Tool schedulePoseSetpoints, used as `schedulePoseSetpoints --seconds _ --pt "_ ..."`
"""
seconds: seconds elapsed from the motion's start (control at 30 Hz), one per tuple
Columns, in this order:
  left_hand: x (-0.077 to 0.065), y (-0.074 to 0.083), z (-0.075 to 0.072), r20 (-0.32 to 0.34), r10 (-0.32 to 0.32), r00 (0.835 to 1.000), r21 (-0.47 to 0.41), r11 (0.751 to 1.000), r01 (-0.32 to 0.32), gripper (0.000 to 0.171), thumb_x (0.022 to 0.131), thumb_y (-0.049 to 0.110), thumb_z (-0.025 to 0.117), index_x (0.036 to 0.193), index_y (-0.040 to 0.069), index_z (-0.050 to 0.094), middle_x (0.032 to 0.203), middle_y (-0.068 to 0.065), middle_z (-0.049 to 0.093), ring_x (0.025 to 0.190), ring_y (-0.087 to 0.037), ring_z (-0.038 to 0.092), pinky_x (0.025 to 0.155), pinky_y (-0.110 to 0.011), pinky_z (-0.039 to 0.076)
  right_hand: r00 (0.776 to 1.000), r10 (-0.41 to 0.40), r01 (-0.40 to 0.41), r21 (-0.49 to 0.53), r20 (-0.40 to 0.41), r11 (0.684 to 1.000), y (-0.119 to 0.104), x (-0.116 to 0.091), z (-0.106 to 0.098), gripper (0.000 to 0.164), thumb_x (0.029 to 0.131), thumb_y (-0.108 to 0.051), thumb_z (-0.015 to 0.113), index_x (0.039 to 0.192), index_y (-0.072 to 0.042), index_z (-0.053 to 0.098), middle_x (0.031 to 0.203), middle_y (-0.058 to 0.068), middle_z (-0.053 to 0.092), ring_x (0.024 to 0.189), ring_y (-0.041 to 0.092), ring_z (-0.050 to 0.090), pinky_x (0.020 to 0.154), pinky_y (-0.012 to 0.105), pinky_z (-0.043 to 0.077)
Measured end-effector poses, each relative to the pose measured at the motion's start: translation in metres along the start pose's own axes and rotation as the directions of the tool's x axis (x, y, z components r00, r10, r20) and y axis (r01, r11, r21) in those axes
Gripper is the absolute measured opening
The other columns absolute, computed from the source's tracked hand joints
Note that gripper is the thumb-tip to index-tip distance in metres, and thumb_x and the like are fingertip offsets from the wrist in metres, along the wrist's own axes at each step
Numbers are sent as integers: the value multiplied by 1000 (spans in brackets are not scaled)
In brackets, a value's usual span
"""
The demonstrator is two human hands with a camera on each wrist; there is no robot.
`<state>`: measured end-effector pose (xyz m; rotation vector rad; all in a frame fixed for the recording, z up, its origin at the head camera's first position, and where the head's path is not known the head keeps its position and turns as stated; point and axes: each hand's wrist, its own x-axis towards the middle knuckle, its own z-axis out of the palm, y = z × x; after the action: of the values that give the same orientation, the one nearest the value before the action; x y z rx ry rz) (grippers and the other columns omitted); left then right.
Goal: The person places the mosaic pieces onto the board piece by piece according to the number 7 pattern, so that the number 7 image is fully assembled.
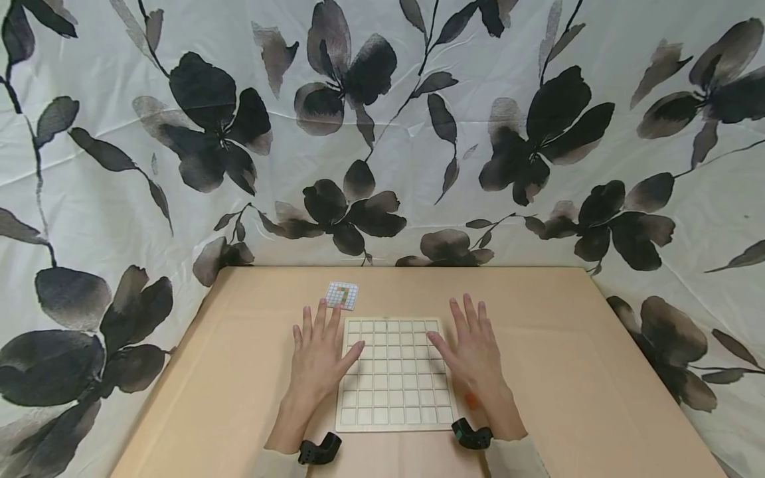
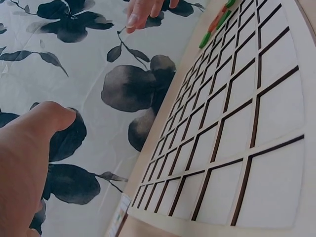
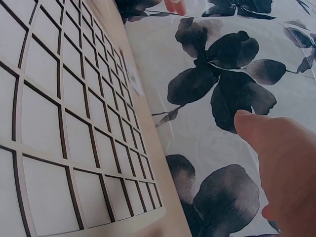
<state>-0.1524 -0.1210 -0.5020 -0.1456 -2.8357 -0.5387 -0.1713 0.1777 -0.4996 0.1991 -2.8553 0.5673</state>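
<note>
A pale wooden grid board [image 1: 396, 382] with white squares in its cells lies on the table. My left hand [image 1: 319, 355] is spread flat with straight fingers at the board's left side, its thumb overlapping the left columns in the head view. At the right side my right hand [image 1: 478, 352] is spread the same way, its thumb over the right column. Neither hand holds anything. Each wrist view shows that hand's thumb, the left thumb [image 2: 34, 133] and the right thumb [image 3: 271, 143], apart from the board. A small card [image 1: 342, 295] with a coloured grid pattern lies beyond the left fingertips.
Small green and orange pieces [image 2: 216, 23] lie beside the board's right edge, mostly hidden by the right forearm in the head view. The light brown table [image 1: 597, 372] ends at a white cloth [image 1: 430, 166] with dark flowers hanging behind and beside it.
</note>
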Motion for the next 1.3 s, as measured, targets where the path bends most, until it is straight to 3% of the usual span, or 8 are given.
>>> schedulePoseSetpoints --seconds 0.43,0.87,1.13,1.3 --pt "-15 -10 0 38 -13 999 -67 998 15 93 92 66 56 159 9 26 166 -17 22 153 -46 16 120 -72 22 999 33 -33 37 4 999 7 -2 -1 87 94 -62 55 159 -11 28 167 18 19 153 47 14 123 63 26" --pt "-38 -24 6 34 62 998 -61 996 -59 93 90 63 61 156 3 32 162 -22 31 148 -48 30 117 -71 31 997 75 -73 43 -32 996 7 -11 0 84 95 -56 58 158 -9 29 165 20 24 149 49 23 120 69 28" --pt "-56 -37 10 73 89 993 -87 993 -82 94 90 61 63 154 -2 34 161 -22 33 149 -43 32 118 -64 36 994 109 -107 67 -23 992 7 -18 1 85 95 -58 56 158 -8 29 164 21 26 148 49 27 119 68 30" --pt "-69 -40 7 123 107 987 -99 991 -95 97 89 65 61 155 0 33 162 -20 33 150 -40 31 121 -60 33 993 116 -114 78 -30 990 7 -22 1 83 96 -56 57 157 -6 31 162 23 29 146 48 30 118 67 32"
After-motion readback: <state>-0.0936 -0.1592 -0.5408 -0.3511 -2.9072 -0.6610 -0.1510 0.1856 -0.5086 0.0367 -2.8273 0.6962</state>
